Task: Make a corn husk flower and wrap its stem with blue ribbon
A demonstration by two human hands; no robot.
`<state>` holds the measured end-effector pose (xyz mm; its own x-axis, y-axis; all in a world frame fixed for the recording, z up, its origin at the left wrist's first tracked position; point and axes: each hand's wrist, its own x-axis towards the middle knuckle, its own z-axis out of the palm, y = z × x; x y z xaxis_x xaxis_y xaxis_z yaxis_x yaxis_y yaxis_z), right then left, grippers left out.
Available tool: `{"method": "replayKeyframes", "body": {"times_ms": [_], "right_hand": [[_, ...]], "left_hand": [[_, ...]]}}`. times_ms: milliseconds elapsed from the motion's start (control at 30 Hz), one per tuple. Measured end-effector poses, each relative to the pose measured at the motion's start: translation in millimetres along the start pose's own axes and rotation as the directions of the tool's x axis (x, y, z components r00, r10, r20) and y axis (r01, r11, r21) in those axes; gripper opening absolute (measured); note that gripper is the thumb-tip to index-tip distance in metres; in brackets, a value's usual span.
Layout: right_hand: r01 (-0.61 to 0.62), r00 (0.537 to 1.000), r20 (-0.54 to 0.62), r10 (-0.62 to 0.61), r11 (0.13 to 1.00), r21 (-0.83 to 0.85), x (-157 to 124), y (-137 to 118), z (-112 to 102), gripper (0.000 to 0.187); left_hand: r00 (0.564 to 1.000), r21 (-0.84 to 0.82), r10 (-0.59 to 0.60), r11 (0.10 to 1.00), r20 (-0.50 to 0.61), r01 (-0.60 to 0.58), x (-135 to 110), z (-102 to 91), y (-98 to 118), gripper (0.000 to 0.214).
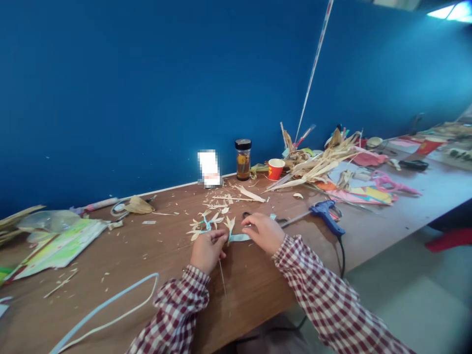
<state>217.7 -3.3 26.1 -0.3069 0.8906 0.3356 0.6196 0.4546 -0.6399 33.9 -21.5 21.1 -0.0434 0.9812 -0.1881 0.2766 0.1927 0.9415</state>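
Note:
Just left of the table's middle, my left hand [208, 250] is closed in a pinch on a thin stem [222, 278], which sticks out below the fingers. A small flower of pale corn husk strips [229, 225] stands at those fingertips. From its base a light blue tape strip [239, 237] runs right to my right hand [266, 233], whose fingers are closed on its far end; the exact grip is partly hidden. Behind my left hand lies another husk flower with blue tape [207, 223]. Black-handled scissors [246, 215] lie partly hidden behind my right hand.
A blue glue gun [326, 214] lies to the right, its cord hanging over the table edge. Further back are a lit phone [209, 168], a lidded jar [243, 160], a red paper cup [276, 169] and piled husks [320, 164]. A white cable [110, 307] loops at front left.

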Motion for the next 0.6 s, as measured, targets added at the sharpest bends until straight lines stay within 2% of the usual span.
{"method": "replayKeyframes", "body": {"times_ms": [67, 133, 200, 233, 300, 367, 467, 533, 600], "right_hand": [[-0.010, 0.999, -0.051, 0.011, 1.000, 0.021, -6.0, -6.2, -7.2, 0.015], [-0.033, 0.996, -0.080, 0.043, 0.992, 0.122, -13.9, -14.6, -14.9, 0.016], [-0.090, 0.994, -0.032, 0.105, 0.948, 0.307, -24.3, -24.7, -19.3, 0.016], [-0.146, 0.989, 0.028, 0.148, 0.896, 0.419, -30.3, -30.0, -19.2, 0.015], [-0.287, 0.958, 0.170, 0.233, 0.720, 0.631, -43.4, -40.0, -13.4, 0.013], [-0.390, 0.918, 0.282, 0.279, 0.500, 0.773, -55.9, -47.9, -1.6, 0.013], [-0.467, 0.863, 0.388, 0.323, 0.222, 0.856, -69.1, -54.1, 17.7, 0.024], [-0.491, 0.838, 0.434, 0.332, 0.111, 0.864, -73.3, -55.6, 26.5, 0.028], [-0.491, 0.831, 0.447, 0.331, 0.061, 0.869, -75.0, -56.4, 30.9, 0.030]], "left_hand": [[0.997, 0.040, 0.069, 0.997, -0.037, -0.067, -4.6, -1.2, 3.2, 0.028], [0.990, 0.019, 0.129, 0.992, -0.063, -0.128, -12.7, -3.6, 7.3, 0.030], [0.982, -0.057, 0.175, 0.982, -0.069, -0.179, -25.0, -5.7, 10.3, 0.033], [0.979, -0.101, 0.190, 0.975, -0.070, -0.196, -32.5, -6.1, 10.4, 0.033], [0.984, -0.187, 0.176, 0.966, -0.029, -0.178, -48.9, -5.0, 6.9, 0.030], [0.993, -0.265, 0.119, 0.957, -0.007, -0.117, -64.8, -1.4, -0.6, 0.029], [0.998, -0.355, 0.059, 0.933, 0.001, -0.055, -83.2, 5.6, -12.5, 0.030], [0.999, -0.380, 0.037, 0.924, 0.016, -0.028, -91.0, 9.5, -16.9, 0.033], [0.998, -0.386, 0.046, 0.922, 0.032, -0.030, -95.9, 12.5, -18.2, 0.038]]}}
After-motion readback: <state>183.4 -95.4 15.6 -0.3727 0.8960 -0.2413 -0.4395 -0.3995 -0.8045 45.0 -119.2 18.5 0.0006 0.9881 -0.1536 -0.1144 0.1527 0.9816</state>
